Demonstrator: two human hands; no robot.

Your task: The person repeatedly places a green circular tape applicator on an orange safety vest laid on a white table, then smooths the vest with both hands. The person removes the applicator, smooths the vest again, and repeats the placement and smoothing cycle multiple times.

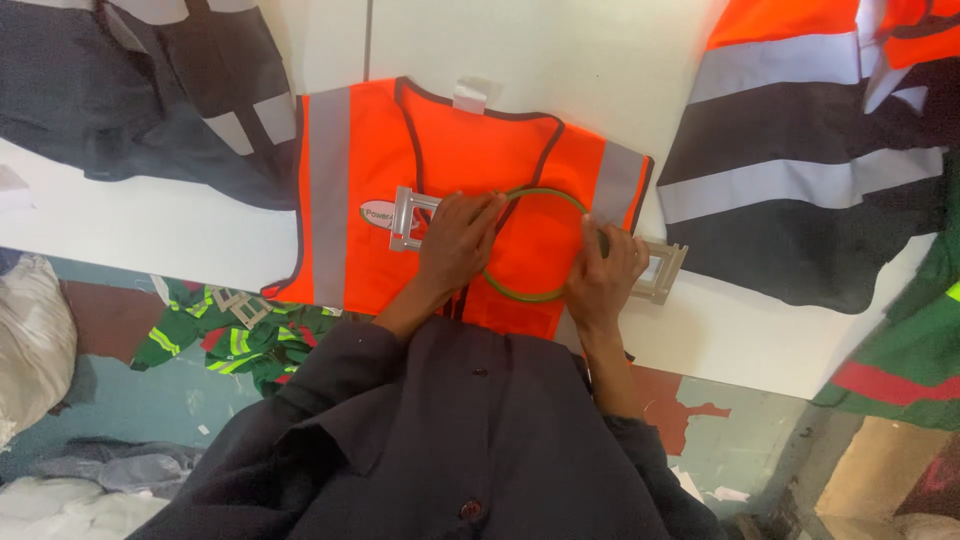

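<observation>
An orange safety vest (pixel 455 150) with grey reflective stripes and dark trim lies flat on a white table (pixel 180 225). On it sits a green round hoop (pixel 530 294) with grey plastic brackets on both sides, one at the left (pixel 408 218) and one at the right (pixel 662 272). My left hand (pixel 458 240) presses flat on the hoop's left side, next to the left bracket. My right hand (pixel 605 272) grips the hoop's right rim by the right bracket. The fabric inside the hoop is orange.
Dark vests with grey stripes lie at the table's top left (pixel 150 90) and right (pixel 810 170). A green and red garment (pixel 900 350) hangs at the right edge. Green garments (pixel 240 335) and white bundles (pixel 35 340) lie on the floor below.
</observation>
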